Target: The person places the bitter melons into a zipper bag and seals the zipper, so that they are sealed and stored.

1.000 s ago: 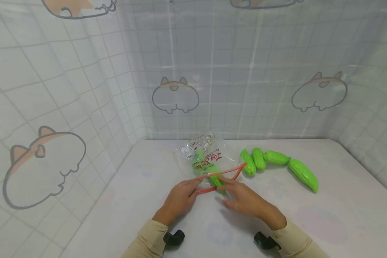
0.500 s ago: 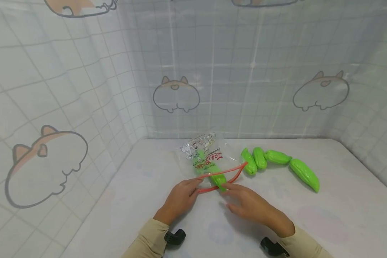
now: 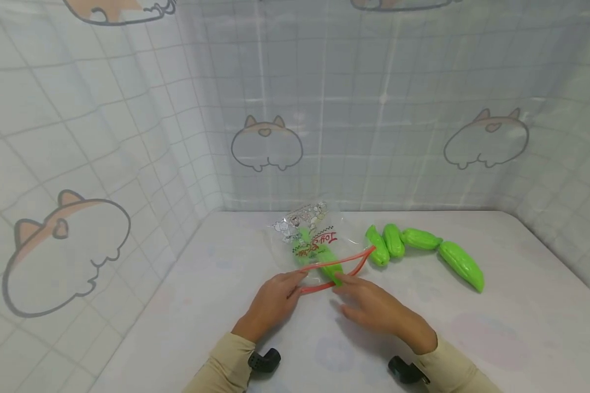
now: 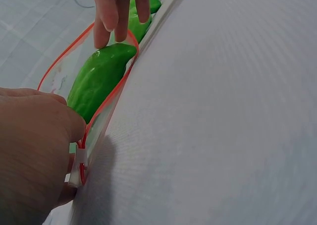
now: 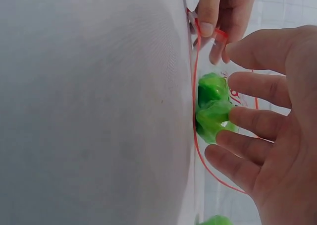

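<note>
A clear zip bag (image 3: 302, 218) with red zip edges and red lettering lies on the table, its mouth parted towards me. My left hand (image 3: 275, 300) pinches the left end of the zip edge. A glossy green pepper-shaped piece (image 4: 99, 76) lies in the mouth, its near end between the two red strips (image 4: 60, 56). My right hand (image 3: 373, 305) has its fingers extended, with the fingertips at that piece's near end. Deeper inside, more green shows through the film. From the right wrist view, the right fingers (image 5: 260, 123) spread in front of green pieces (image 5: 215, 118).
Several similar green pieces (image 3: 421, 239) lie in a curved row on the table right of the bag, the closest right by the bag's corner. Tiled-pattern curtains (image 3: 354, 136) with dog drawings stand behind and at both sides of the white table (image 3: 216, 295).
The green piece at the mouth has slid a little further into the bag. My right hand drew back right slightly, then came forward to it again. My left hand holds its place.
</note>
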